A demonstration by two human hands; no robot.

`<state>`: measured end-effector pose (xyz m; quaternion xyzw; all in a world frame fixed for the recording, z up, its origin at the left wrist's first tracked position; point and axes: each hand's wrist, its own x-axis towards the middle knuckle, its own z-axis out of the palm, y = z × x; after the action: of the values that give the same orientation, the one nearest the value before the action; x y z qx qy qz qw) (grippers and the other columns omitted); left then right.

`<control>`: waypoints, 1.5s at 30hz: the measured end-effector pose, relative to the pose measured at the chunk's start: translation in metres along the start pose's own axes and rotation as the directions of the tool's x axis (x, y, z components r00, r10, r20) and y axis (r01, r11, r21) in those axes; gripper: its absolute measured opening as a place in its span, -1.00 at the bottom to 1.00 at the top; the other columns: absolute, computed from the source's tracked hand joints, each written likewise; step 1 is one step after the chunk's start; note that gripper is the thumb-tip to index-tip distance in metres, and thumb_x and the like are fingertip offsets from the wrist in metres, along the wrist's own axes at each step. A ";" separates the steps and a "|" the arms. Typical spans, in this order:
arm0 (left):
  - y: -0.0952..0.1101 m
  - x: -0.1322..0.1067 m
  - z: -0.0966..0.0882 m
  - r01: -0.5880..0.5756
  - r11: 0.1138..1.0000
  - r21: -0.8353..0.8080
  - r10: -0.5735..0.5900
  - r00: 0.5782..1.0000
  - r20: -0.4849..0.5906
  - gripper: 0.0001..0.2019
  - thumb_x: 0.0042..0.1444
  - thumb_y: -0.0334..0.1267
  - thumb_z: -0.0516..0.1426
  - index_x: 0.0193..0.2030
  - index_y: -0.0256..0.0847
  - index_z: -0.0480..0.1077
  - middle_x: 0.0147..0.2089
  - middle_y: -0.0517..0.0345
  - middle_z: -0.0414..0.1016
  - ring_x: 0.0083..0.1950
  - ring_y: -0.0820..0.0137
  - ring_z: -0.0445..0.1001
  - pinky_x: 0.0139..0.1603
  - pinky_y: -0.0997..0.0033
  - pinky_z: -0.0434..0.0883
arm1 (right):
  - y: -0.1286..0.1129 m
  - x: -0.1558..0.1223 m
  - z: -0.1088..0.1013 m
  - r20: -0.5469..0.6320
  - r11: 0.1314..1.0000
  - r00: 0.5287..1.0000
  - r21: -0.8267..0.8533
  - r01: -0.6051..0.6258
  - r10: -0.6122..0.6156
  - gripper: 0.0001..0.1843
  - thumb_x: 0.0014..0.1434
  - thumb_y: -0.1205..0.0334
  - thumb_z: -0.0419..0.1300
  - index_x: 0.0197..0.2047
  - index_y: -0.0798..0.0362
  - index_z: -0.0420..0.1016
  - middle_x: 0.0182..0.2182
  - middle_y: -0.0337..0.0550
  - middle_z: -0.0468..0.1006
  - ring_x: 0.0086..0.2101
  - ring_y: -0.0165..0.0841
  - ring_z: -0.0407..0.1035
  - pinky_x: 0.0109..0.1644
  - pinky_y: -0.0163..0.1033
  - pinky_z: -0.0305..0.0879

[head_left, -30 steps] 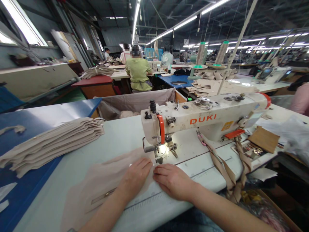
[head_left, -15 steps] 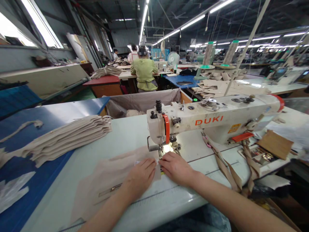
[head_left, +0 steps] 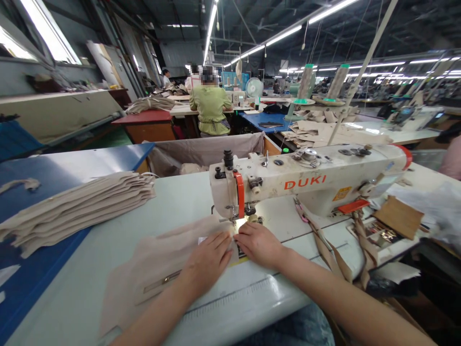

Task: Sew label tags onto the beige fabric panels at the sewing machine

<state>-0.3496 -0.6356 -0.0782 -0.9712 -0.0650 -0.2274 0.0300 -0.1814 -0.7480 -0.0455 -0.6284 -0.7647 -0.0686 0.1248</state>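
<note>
A thin beige fabric piece (head_left: 162, 254) lies on the pale sewing table, its right edge by the needle area of a white sewing machine (head_left: 306, 175). A zipped slot (head_left: 162, 281) shows in the fabric, and a small white label (head_left: 202, 240) lies near my fingers. My left hand (head_left: 209, 257) rests flat on the fabric, fingers stretched toward the needle. Just right of it, my right hand (head_left: 260, 244) has its fingers curled and pressed together at the fabric's edge, close to the lit presser foot. My fingers partly hide the stitching spot.
A stack of beige fabric strips (head_left: 82, 204) lies on the blue table (head_left: 54, 163) at left. Pink-handled scissors (head_left: 301, 210) and hanging straps (head_left: 326, 245) are right of my hands. Beyond the machine stands a cloth-lined bin (head_left: 205, 149); a person in green (head_left: 211, 108) sits behind it.
The view has swung slightly right. Both hands have shifted slightly rightward relative to the machine, with the fabric under them. A pink sleeve has come into sight at the right edge.
</note>
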 end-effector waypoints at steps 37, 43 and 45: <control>-0.019 0.022 0.007 -0.010 0.996 -0.093 0.010 1.000 0.006 -0.64 0.35 -0.23 -0.07 0.08 -0.29 0.45 0.05 -0.09 0.55 0.10 0.19 0.49 0.14 0.14 0.46 | 0.005 0.004 0.008 -0.100 0.997 0.992 -0.025 -0.076 0.073 -0.78 0.31 0.33 0.07 -0.31 0.12 0.51 -0.37 -0.10 0.51 -0.27 -0.28 0.33 -0.17 -0.21 0.20; -0.026 0.029 0.007 0.029 0.994 -0.105 -0.023 0.998 0.055 -0.64 0.35 -0.20 -0.09 0.06 -0.26 0.44 0.06 -0.08 0.55 0.12 0.18 0.48 0.16 0.10 0.44 | 0.006 0.002 0.012 -0.136 0.997 0.988 -0.027 -0.072 0.068 -0.80 0.29 0.34 0.08 -0.34 0.10 0.50 -0.39 -0.12 0.52 -0.29 -0.29 0.33 -0.18 -0.21 0.20; -0.026 0.024 0.007 0.049 0.995 -0.091 -0.042 0.996 0.077 -0.66 0.34 -0.21 -0.07 0.06 -0.26 0.44 0.08 -0.08 0.54 0.14 0.18 0.47 0.16 0.11 0.44 | 0.006 0.000 0.014 -0.161 0.998 0.985 -0.017 -0.057 0.053 -0.80 0.28 0.34 0.10 -0.35 0.09 0.50 -0.40 -0.13 0.51 -0.30 -0.30 0.32 -0.19 -0.22 0.19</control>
<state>-0.3289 -0.6068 -0.0728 -0.9776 -0.0775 -0.1944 -0.0227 -0.1767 -0.7428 -0.0589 -0.6430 -0.7337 -0.1240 0.1811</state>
